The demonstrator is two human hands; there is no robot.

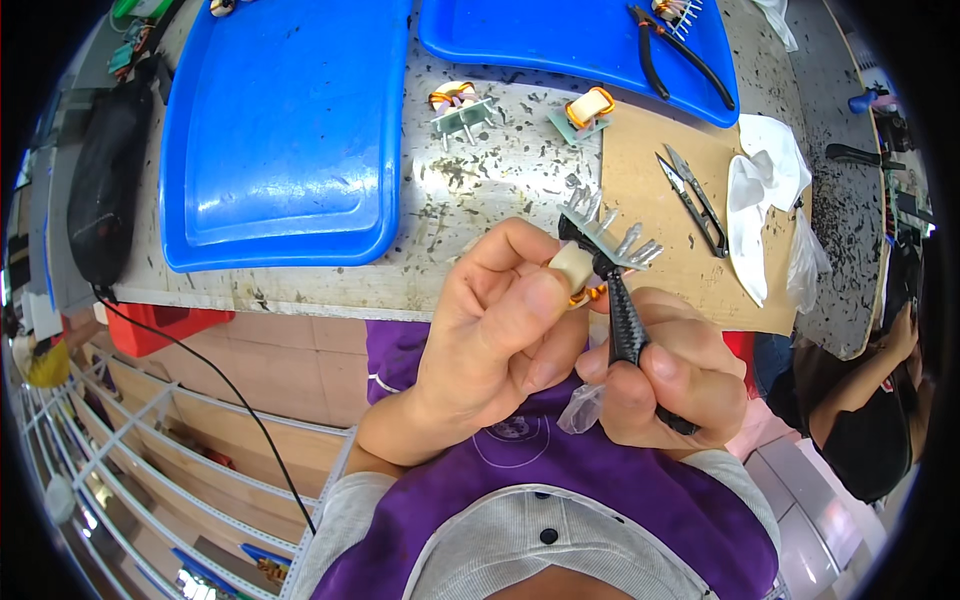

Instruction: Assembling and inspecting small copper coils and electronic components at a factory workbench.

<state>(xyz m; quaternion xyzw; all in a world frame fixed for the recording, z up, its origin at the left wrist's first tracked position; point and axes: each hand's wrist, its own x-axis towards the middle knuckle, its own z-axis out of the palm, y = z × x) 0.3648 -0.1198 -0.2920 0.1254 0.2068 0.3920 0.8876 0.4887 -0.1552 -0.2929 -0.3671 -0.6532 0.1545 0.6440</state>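
Observation:
My left hand point(500, 320) pinches a coil component, a pale core point(573, 266) with copper-orange wire on a small green circuit board point(603, 240) whose metal pins point up and outward. In my right hand point(675, 385) is a black tool point(625, 320) with a textured handle. The tool's upper end meets the coil just under the board; its exact kind is not clear. A scrap of clear plastic point(580, 410) shows by the right fingers. Beyond my hands, two similar coil boards, one pins-down point(463, 115) and one tilted point(582, 115), lie on the table.
One blue tray point(280, 130) lies left, another blue tray point(520, 40) at the back, with black-handled pliers point(680, 60) across it. Thread snips point(695, 205) rest on brown cardboard point(640, 150) beside white cloth-like pieces point(760, 180). Dark scraps litter the table. A person's arm point(865, 385) shows at right.

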